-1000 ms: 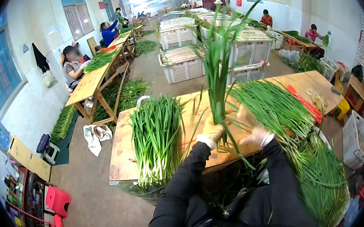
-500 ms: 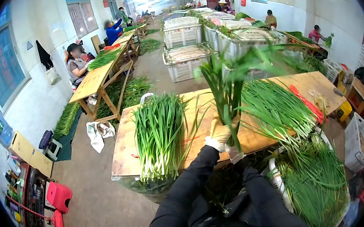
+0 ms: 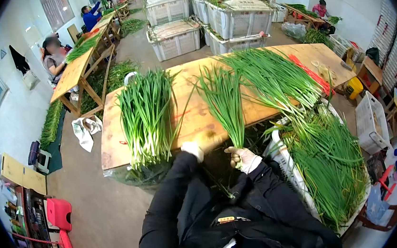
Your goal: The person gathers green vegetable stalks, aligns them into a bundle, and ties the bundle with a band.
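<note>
My right hand [image 3: 243, 158], in a pale glove, is closed around the white stem ends of a bunch of garlic chives [image 3: 224, 107]; its leaves point away over the table's edge. My left hand [image 3: 207, 140], in a yellowish glove, is smeared by motion at the table's front edge, just left of that bunch, so its fingers cannot be made out. A thick pile of chives [image 3: 146, 119] lies on the wooden table [image 3: 187, 82] to the left. Another pile of chives [image 3: 275, 76] spreads across its right half.
A white crate [image 3: 277, 150] full of loose chives [image 3: 330, 173] stands by my right side. Red ties [image 3: 310, 72] lie on the table's right. Covered crates [image 3: 174, 42] stand beyond it. A person [image 3: 53, 56] sits at a long bench [image 3: 72, 76] on the left.
The raised, upright bunch has come down and now lies forward over the table edge in my right hand. My left hand has come off it and moved left. The view has tilted downward.
</note>
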A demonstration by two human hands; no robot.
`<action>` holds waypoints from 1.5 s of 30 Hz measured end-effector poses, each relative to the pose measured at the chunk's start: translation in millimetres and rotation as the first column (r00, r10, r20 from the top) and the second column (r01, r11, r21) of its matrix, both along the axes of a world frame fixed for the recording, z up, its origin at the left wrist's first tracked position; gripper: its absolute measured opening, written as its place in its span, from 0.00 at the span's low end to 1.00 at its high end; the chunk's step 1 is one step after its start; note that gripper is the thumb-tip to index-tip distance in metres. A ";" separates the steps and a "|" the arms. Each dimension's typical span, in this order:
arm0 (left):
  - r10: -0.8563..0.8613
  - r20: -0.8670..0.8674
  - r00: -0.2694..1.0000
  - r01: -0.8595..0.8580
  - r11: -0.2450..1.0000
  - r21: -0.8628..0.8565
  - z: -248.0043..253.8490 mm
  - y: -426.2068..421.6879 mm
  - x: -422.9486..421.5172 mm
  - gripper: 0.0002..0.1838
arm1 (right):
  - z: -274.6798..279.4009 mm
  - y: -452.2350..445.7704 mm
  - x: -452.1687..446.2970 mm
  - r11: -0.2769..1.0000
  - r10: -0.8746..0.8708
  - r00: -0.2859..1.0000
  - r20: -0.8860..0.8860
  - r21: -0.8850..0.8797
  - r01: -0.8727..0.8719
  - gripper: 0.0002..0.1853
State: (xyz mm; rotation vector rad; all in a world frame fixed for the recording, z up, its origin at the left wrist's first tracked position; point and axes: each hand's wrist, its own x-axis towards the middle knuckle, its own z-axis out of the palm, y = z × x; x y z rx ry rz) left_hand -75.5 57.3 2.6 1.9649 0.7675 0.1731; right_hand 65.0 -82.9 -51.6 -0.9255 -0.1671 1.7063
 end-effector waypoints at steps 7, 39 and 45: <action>0.286 -0.266 0.921 -0.292 0.956 0.015 9.9 -96.6 13.9 0.37 | -90.1 -4.4 -38.5 0.994 -0.112 0.928 -0.355 -0.031 0.108 0.22; 0.476 0.495 0.727 -0.569 0.821 0.046 90.4 60.1 -244.0 0.22 | 126.9 328.6 -169.1 0.786 0.321 0.908 0.271 0.459 -0.415 0.13; -0.110 0.308 0.945 -0.233 0.437 0.869 114.3 67.3 -195.6 0.13 | 86.5 342.0 -167.7 0.685 0.251 0.765 0.593 0.449 -0.573 0.10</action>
